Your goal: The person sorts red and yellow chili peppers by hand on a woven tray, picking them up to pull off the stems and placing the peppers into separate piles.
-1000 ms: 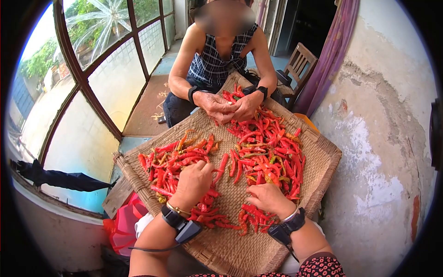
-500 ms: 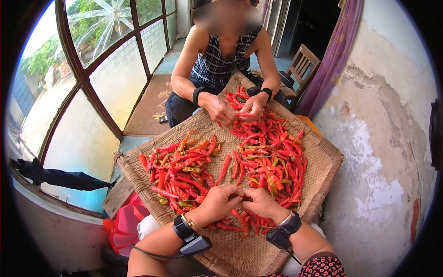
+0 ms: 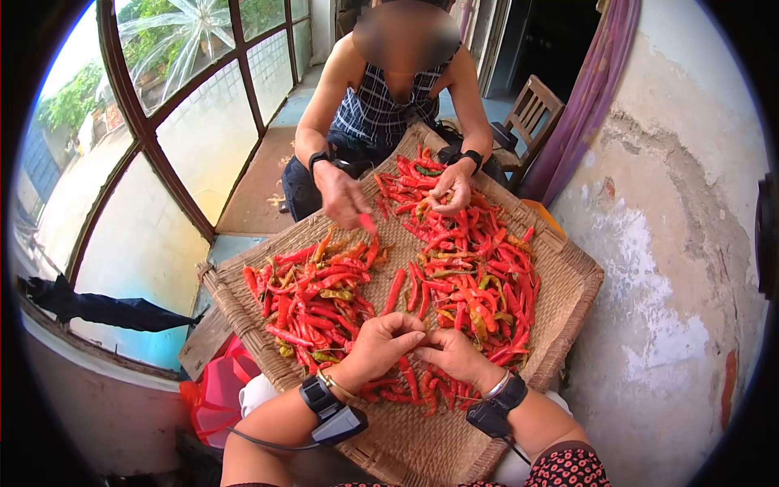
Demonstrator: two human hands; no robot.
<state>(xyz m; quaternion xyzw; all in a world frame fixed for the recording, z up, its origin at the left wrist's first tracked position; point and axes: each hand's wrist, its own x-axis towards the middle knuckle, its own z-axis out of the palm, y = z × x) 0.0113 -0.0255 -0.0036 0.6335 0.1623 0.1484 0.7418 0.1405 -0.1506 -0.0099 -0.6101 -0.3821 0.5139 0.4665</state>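
Note:
Over the near part of a woven tray (image 3: 410,442), my left hand (image 3: 383,345) and my right hand (image 3: 461,355) meet almost fingertip to fingertip. Both are closed in a pinch, thumbs against the fingers, and whatever lies between them is hidden. Beneath and around them are red chili peppers (image 3: 406,377). On the left of the tray lies one pile of chilies (image 3: 312,304), mostly red with some yellowish ones. A larger, longer chili pile (image 3: 475,280) covers the right side. A single red chili (image 3: 394,290) rests between the piles, just beyond my hands.
Across the tray sits a person (image 3: 389,105); one hand (image 3: 342,197) holds a red chili above the left pile, the other hand (image 3: 451,191) is over the right pile. A wall (image 3: 649,268) stands right, windows (image 3: 178,170) left. A pink-red bag (image 3: 223,398) is lower left.
The other person's one hand has moved left from the right pile, carrying a red chili toward the left pile. My hands stay together, with the left fingers slightly shifted.

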